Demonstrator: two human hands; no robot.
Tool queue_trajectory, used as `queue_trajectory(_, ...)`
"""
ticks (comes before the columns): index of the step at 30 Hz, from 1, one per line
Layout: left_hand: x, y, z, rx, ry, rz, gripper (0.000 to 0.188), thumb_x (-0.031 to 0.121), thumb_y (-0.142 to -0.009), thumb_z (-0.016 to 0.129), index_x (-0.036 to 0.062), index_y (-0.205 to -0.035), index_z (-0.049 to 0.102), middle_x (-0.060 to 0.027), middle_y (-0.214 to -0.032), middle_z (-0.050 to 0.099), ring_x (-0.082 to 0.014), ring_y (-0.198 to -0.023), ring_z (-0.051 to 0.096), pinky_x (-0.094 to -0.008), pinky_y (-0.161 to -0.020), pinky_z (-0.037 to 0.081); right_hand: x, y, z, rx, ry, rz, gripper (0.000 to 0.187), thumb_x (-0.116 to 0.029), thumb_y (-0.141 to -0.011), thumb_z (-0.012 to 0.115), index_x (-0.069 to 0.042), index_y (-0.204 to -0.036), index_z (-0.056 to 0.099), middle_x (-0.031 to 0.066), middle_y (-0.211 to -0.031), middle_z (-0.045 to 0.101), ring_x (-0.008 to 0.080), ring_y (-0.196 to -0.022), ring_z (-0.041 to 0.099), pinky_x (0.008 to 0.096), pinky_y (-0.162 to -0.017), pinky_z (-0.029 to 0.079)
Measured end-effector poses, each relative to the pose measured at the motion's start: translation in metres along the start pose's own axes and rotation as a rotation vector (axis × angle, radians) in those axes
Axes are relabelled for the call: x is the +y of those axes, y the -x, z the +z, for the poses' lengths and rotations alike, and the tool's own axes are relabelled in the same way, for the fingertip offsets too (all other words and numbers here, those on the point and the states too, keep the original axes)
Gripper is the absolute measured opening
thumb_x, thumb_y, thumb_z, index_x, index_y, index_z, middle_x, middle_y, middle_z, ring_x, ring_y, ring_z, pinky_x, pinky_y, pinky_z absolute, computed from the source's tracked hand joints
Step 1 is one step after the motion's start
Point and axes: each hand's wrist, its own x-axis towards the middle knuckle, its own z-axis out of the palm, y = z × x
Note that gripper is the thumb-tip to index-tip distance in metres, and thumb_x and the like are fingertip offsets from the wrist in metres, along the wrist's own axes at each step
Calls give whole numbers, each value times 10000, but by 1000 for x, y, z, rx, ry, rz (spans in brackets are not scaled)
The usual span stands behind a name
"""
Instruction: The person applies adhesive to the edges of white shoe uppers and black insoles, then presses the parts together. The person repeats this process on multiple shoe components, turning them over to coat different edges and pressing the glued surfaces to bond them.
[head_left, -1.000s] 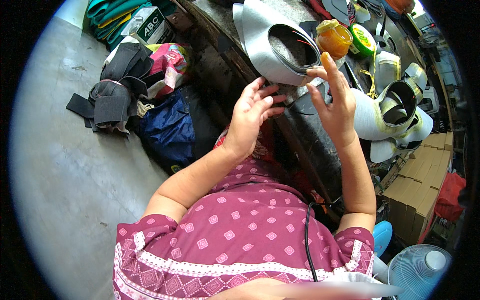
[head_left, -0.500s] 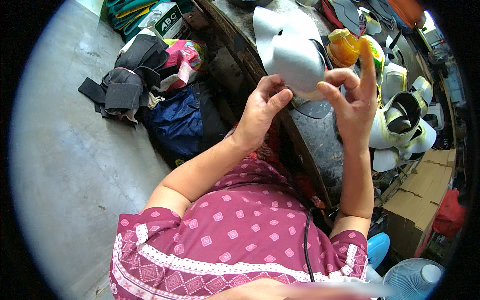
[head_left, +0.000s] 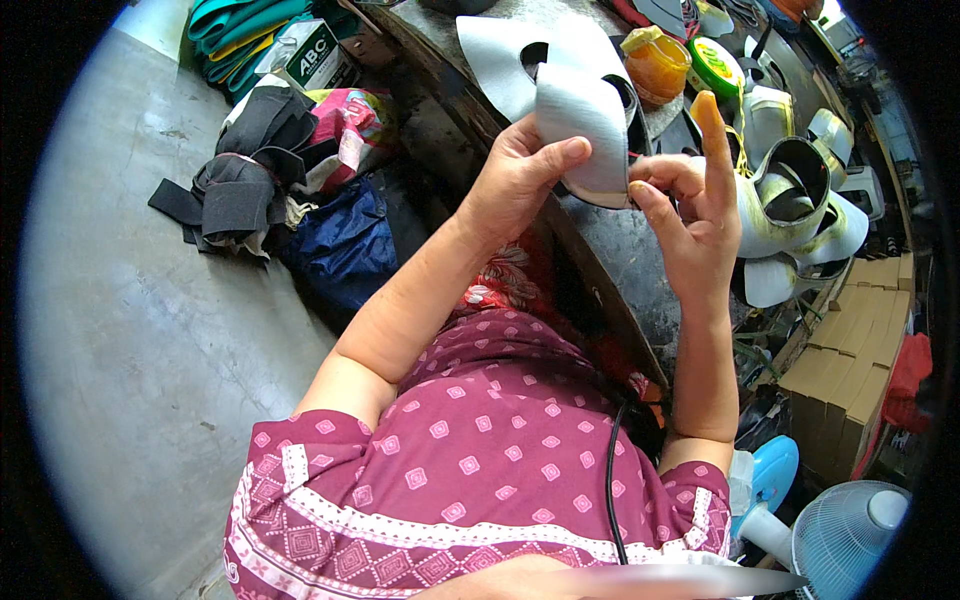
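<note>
Up over the edge of the workbench (head_left: 640,270), both hands hold a silvery-white shoe upper (head_left: 585,105) with curved flaps, a cut-out and a yellowish lower edge. My left hand (head_left: 520,175) grips its near left side, thumb on top and fingers hidden behind. My right hand (head_left: 700,210) pinches the lower right corner between thumb and bent fingers. Its index finger points up, the tip covered in orange-yellow. Just beyond stands a jar of amber glue (head_left: 655,72) with a crusted rim. A green and white round container (head_left: 715,66) is beside it.
Several white uppers with yellowed edges (head_left: 790,200) are heaped at the right of the bench. Below them are stacked cardboard pieces (head_left: 845,350) and a blue fan (head_left: 855,540). On the left, black fabric strips (head_left: 240,195) and a blue bag (head_left: 340,240) lie by the floor (head_left: 150,350).
The upper has turned and tilted in my hands, showing its flaps and cut-out more. My left hand has moved up onto its face; my right fingers have shifted to its corner.
</note>
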Motion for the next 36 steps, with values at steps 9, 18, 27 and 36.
queue_trajectory(9, 24, -13, 2, -398, 407, 51, 519, 401, -1046, 404, 86, -1457, 381, 3, -726, 388, -137, -647, 444, -348, -709, 457, -13, 22, -16, 174, -123, 24, 599, -7, -968, 528, -90, -1517, 305, 116, -1097, 628, 123, -920, 618, 268, -854, 507)
queue_trajectory(18, 60, 8, 37, -893, 772, 29, 576, 444, -1035, 403, 38, -1443, 393, -8, -695, 388, -124, -548, 441, -219, -355, 362, -45, 48, -30, 219, 30, -113, 559, 6, -966, 515, -56, -1494, 341, 127, -1131, 638, 163, -1017, 624, 307, -904, 509)
queue_trajectory(27, 107, 119, 34, 8, -32, -285, 407, 240, -945, 607, -67, -1208, 559, -133, -1010, 680, -181, -808, 673, -302, -727, 549, -51, 72, 0, -45, -43, 41, 440, -177, -960, 586, -23, -1370, 538, 99, -1176, 610, 163, -1095, 568, 290, -913, 436)
queue_trajectory(36, 35, 100, 46, 209, 118, -309, 281, 220, -1012, 536, -19, -1156, 571, -106, -1025, 669, -169, -893, 669, -317, -816, 558, -31, 79, 31, -88, 101, -2, 818, -681, -964, 216, -58, -1322, 607, 152, -1327, 500, 276, -1253, 428, 394, -1078, 282)
